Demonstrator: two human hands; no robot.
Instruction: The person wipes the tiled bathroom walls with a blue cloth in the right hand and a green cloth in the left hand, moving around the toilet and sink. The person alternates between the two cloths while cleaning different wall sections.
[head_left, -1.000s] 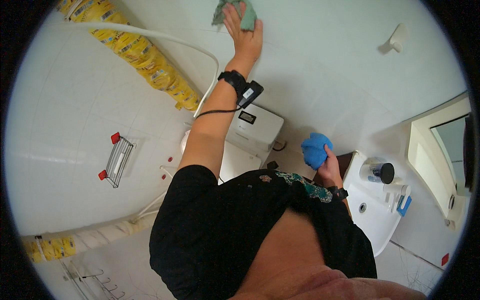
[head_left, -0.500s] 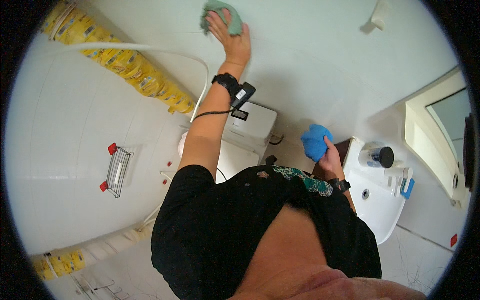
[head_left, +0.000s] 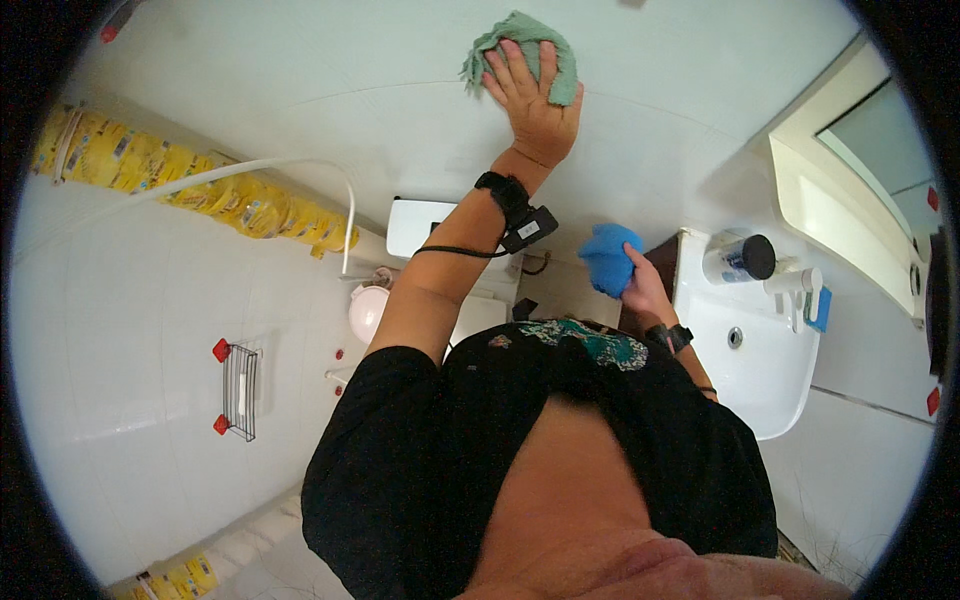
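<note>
My left hand (head_left: 541,115) is raised against the pale wall (head_left: 680,90), its fingers spread over a crumpled green cloth (head_left: 563,88) that it holds to the surface. A black strap with a small box and a cable is on that wrist. Lower down, near the sink, my right hand (head_left: 646,288) grips a bunched blue cloth (head_left: 606,262) with the thumb on its near side. The fingers behind the blue cloth are mostly hidden. A black band circles the right wrist.
To the right stands a white sink (head_left: 765,385) with a black-lidded jar (head_left: 745,258) and a white bottle (head_left: 793,278) on its rim. A mirror cabinet (head_left: 835,215) projects above. A yellow-wrapped pipe (head_left: 200,185), a white hose (head_left: 265,163) and a wire rack (head_left: 239,392) are at left.
My left hand and the green cloth have moved right across the wall. The view has shifted. My right hand still holds the blue cloth beside the sink.
</note>
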